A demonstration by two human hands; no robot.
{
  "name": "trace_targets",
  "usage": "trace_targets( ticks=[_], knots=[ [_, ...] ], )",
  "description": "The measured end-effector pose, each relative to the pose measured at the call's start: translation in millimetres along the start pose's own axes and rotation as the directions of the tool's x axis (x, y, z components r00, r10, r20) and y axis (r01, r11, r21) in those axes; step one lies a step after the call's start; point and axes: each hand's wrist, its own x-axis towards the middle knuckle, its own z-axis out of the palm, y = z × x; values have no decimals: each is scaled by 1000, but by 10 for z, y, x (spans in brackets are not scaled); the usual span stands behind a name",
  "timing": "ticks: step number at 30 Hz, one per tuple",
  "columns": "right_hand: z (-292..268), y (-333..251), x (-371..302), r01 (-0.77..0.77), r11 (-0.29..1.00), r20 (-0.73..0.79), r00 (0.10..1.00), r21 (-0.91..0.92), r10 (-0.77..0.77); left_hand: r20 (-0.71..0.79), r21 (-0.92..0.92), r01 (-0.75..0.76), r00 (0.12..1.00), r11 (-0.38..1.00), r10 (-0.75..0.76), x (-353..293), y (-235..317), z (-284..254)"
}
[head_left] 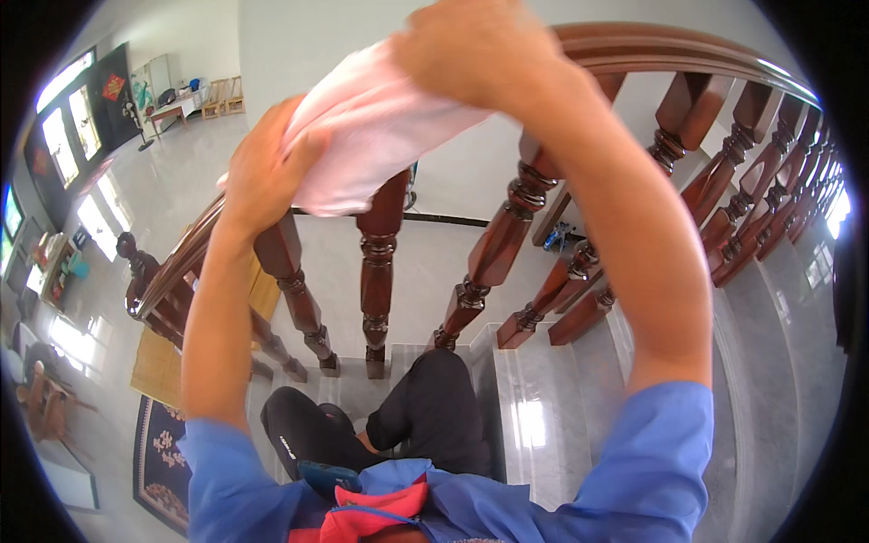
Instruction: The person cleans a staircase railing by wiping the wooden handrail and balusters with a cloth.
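A pale pink cloth (pixel 371 136) stretches between my two hands, draped over the dark wooden handrail (pixel 670 45). My left hand (pixel 267 167) is closed on the cloth's left end, its thumb on the near side. Higher up, my right hand (pixel 480 54) is closed over the cloth's right end; motion smears it a little and its fingertips are hard to make out. Turned wooden balusters (pixel 378 262) stand below the cloth, which hides part of the rail.
Grey stone stairs (pixel 579 416) rise to the right beside the balusters. A newel post (pixel 136 262) ends the rail at the left. Beyond it are a patterned rug (pixel 158 452), a table (pixel 176 109) with wooden chairs (pixel 222 95), and a standing fan (pixel 140 127).
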Motion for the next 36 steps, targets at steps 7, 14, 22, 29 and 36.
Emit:
trace_targets(
  ticks=[7,14,22,29,36],
  knots=[
    [500,1220,-675,-31,994,-932,351,-104,-87,-163,235,-263,938,936,304,655,1162,964],
    [1464,1247,-914,130,968,-970,140,215,197,-382,308,-536,687,786,618,176,1195,1764],
    [1503,426,-1066,587,192,-514,450,786,730,-150,-680,-91,989,728,-17,-57,1109,2189],
    [1327,607,-817,404,26,-262,542,914,799,-230,-754,-50,954,655,-192,552,1245,2311],
    [2134,146,-1104,397,117,-309,463,910,831,-177,-623,-112,984,774,0,-217,763,2536]
  ],
)
